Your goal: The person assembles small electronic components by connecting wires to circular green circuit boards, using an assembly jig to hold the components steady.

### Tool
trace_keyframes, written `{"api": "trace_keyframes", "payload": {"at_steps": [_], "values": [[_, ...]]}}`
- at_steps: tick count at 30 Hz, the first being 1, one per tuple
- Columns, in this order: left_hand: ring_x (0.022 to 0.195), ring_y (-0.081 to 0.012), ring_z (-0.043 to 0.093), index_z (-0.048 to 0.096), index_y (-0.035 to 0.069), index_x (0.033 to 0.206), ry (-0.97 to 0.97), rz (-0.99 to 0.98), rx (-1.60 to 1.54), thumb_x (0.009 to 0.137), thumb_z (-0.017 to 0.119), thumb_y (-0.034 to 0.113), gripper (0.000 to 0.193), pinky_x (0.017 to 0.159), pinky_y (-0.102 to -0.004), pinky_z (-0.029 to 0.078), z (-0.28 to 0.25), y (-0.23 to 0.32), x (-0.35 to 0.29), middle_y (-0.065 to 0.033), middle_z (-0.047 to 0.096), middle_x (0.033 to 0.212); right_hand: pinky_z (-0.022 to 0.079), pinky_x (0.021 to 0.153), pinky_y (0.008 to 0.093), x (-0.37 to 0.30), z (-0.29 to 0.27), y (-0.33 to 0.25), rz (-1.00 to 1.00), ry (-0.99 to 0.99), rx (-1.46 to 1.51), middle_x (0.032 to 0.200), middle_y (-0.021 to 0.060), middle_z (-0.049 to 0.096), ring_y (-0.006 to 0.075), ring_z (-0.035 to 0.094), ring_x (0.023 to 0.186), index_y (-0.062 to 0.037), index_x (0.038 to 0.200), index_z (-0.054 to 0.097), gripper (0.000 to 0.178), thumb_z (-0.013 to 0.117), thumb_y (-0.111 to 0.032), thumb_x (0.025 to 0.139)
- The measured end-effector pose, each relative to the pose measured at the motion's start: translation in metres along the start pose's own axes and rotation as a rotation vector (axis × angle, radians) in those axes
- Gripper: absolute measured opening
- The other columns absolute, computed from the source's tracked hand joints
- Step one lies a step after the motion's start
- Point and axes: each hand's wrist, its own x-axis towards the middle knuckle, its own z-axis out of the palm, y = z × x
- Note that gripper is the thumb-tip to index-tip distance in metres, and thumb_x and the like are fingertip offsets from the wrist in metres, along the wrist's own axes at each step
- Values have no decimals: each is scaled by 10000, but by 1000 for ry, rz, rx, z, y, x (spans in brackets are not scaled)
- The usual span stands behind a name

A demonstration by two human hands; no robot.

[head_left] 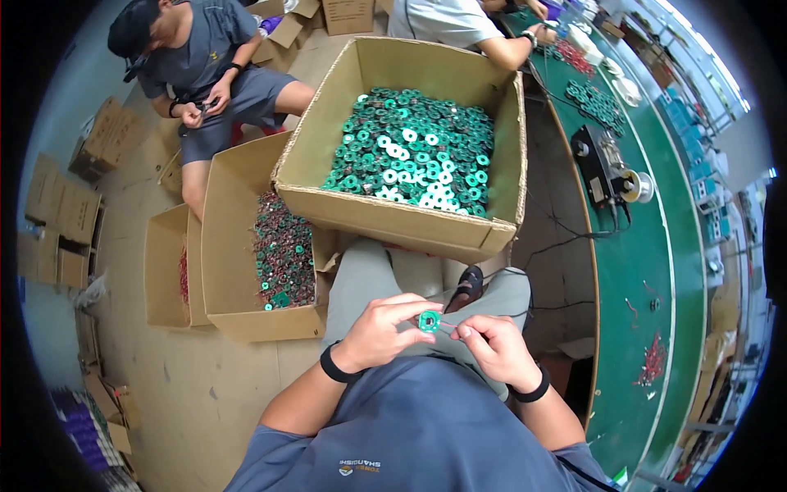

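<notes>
Above my lap, my left hand (377, 334) pinches a small round green circuit board (421, 321) with a dark centre between thumb and fingertips. A thin reddish wire (448, 325) runs from the board's right side to my right hand (502, 351), whose thumb and forefinger are closed on it. Whether the wire is fixed to the board cannot be made out. Just beyond my knees stands a large open cardboard box (393, 221), holding a heap of green ring-shaped boards (410, 135).
At left, a second cardboard box (229, 238) holds boards with reddish wires. A green workbench (631, 279) along the right carries a black soldering station (597, 164), a solder reel (638, 187) and red wires (653, 361). Two people (205, 57) (447, 20) work beyond the boxes.
</notes>
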Motion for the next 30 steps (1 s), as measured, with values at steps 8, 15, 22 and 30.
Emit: {"api": "trace_keyframes", "payload": {"at_steps": [8,15,22,30], "values": [[901,-300,725,726,8,1166,0,90,110,804,835,95,388,813,-369,577,3,15,9,-140,742,1021,511,603,362,-2,-7,-2,-22,24,34,703,133,663,240,652,614,-12,920,708,139,597,-82,965],[914,-309,737,756,11,1116,9,13,210,762,857,134,388,824,-372,578,-3,17,0,-158,752,1015,543,681,435,-3,-10,-14,-183,-29,-2,779,167,689,364,690,730,-35,887,659,142,591,-137,957],[864,-234,739,753,-21,1086,35,22,174,742,864,73,374,777,-324,575,-5,18,4,-115,766,961,534,707,469,-3,-7,-14,-268,15,-12,808,190,689,399,682,770,-29,900,646,166,572,-162,966],[937,-317,719,722,-22,1040,-28,72,237,892,665,62,180,845,-376,557,-3,59,14,-177,741,1012,493,665,507,6,-11,-16,-340,47,-16,767,239,619,446,639,742,-5,867,609,197,560,-166,970]]}}
